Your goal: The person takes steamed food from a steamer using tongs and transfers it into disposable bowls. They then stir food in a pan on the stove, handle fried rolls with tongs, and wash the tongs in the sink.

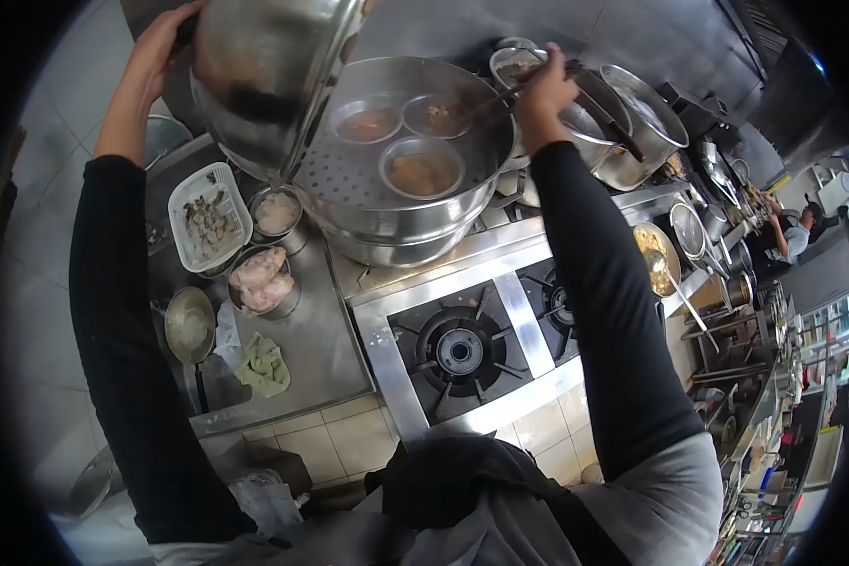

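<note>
My left hand (163, 42), at the upper left, is wrapped round the dark handle of a large metal lid (255, 85). The lid is tilted up on its edge beside a wide metal steamer (401, 203). On the steamer's perforated tray lie three small round metal dishes: one dish (423, 170) in front, another dish (366, 121) behind left, and a third dish (438, 115) behind right, each with brownish food. My right hand (547, 94) grips metal tongs (613, 129) above the steamer's right rim. The tips of the tongs reach inside, near the right dish; steam blurs them.
Left counter: a white basket (211, 217) of food pieces, a metal bowl of pale meat (261, 280), a small pan (190, 325) and a green cloth (263, 366). A gas burner (459, 352) is in front. Large pots (646, 127) stand right. Another person (792, 236) is farther right.
</note>
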A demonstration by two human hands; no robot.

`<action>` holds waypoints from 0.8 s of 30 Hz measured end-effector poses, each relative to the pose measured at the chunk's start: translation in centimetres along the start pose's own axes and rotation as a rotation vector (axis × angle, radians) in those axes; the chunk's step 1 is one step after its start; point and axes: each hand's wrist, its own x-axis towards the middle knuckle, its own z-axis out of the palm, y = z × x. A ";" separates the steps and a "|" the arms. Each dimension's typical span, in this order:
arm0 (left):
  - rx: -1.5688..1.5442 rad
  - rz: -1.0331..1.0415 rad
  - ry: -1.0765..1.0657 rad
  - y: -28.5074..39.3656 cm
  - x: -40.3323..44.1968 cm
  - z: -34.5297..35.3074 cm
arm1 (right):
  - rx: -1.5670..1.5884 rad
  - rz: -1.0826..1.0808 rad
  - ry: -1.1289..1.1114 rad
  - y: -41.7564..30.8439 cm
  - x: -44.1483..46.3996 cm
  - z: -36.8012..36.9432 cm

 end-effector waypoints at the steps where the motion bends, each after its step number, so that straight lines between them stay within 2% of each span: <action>1: -0.025 0.013 -0.001 0.0 -0.4 0.3 | -0.040 -0.008 -0.023 0.7 -0.6 0.1; 4: -0.103 0.051 0.044 1.6 -3.8 1.1 | -0.053 0.005 0.031 5.6 0.8 0.1; 7: -0.184 0.050 0.092 2.2 -5.5 2.2 | -0.014 -0.056 0.201 6.3 1.7 1.1; 10: -0.186 0.051 0.069 1.6 -5.1 1.1 | 0.041 0.145 0.184 5.0 2.1 1.3; 14: -0.175 0.040 0.072 1.7 -5.4 0.9 | 0.030 0.140 0.158 4.4 2.5 1.4; 17: -0.190 0.029 0.091 1.5 -5.1 1.0 | -0.018 0.216 0.231 0.2 1.4 2.2; 20: -0.169 -0.002 0.026 0.8 -2.9 0.8 | 0.035 0.189 0.296 -2.4 4.5 1.6; 21: -0.157 -0.013 -0.011 0.6 -2.0 1.2 | 0.095 0.190 0.248 -4.1 4.9 1.2; 24: -0.129 0.023 0.067 2.5 -2.3 3.8 | 0.214 0.233 0.189 -11.6 4.6 -0.4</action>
